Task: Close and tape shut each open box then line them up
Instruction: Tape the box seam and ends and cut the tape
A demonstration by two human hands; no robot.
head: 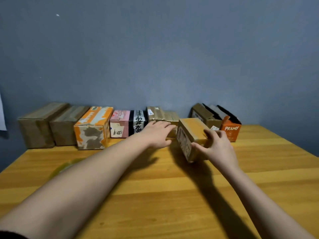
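The right hand (217,147) grips the taped box (190,138) (tilted, for slotting into the row), while the left hand (158,133) reaches flat-fingered alongside.

There is a single view, taken from the person's head; it looks forward and somewhat down across the wooden bench (172,195) toward the blue wall (155,49) behind it; the wide lens bows the edges; both forearms reach in from the bottom, close to the lens; the row of boxes (93,126) sits at the far edge, mid-frame
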